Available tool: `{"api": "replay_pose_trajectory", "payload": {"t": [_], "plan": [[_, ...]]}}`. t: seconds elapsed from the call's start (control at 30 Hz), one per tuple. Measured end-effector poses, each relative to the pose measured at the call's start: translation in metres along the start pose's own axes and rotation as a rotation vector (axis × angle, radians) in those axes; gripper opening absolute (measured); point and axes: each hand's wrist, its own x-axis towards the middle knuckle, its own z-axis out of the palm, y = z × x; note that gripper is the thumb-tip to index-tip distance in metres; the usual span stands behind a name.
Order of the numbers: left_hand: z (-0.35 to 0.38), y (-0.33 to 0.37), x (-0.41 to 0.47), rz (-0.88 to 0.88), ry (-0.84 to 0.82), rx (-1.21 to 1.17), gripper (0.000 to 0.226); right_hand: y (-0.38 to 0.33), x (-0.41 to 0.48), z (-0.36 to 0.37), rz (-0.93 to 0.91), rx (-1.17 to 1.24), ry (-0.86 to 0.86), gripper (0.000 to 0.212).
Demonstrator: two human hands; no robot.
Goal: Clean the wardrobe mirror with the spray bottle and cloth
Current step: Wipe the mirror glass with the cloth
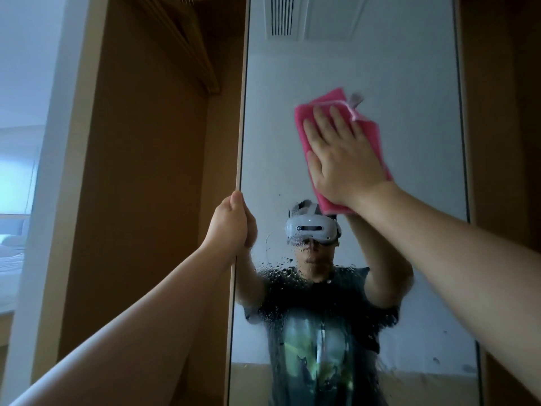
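The wardrobe mirror (366, 68) stands tall and narrow, its long axis vertical, and the wet band of spray droplets (295, 276) lies below and slightly left of the right hand (348, 159), so the coming stroke looks to be a downward pull along that axis. The right hand is spread flat, fingers apart, pressing the folded pink cloth (310, 118) against the upper middle of the glass; the cloth sits between palm and mirror, touching both, and tilts a little off vertical. The left hand (232, 224) is closed around the mirror door's left edge (240, 112), lower than the right, apparently steadying the panel. The right hand is clearly the nearer one to the unwiped droplets, which spread from about the level of the left hand down across the centre of the glass. The spray bottle is not in view. The glass above the cloth looks dry, though the dim light makes streaks hard to judge.
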Motion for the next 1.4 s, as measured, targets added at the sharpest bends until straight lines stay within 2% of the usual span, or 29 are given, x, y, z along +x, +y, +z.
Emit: {"api": "replay_pose_trajectory", "payload": {"t": [0.27,0.43,0.63,0.83,1.17,1.4], "plan": [[0.0,-0.001,0.001,-0.018,-0.001,-0.009,0.052,-0.052,-0.106,0.037,-0.192,0.019,0.015,0.059],[-0.003,-0.012,-0.003,-0.126,-0.063,-0.113,0.06,-0.053,-0.114,0.044,-0.217,0.015,0.016,0.059],[-0.008,-0.048,-0.034,-0.132,-0.144,-0.135,0.056,-0.054,-0.109,0.037,-0.209,0.002,0.003,0.057],[-0.012,-0.062,-0.049,-0.157,-0.159,-0.106,0.054,-0.05,-0.068,0.022,-0.222,-0.009,-0.048,0.06],[-0.019,-0.062,-0.049,-0.095,-0.17,-0.037,0.053,-0.038,0.057,0.007,-0.02,-0.066,0.003,0.062],[-0.019,-0.063,-0.048,-0.066,-0.15,-0.027,0.046,-0.034,0.088,-0.002,0.034,-0.089,0.025,0.059]]}}
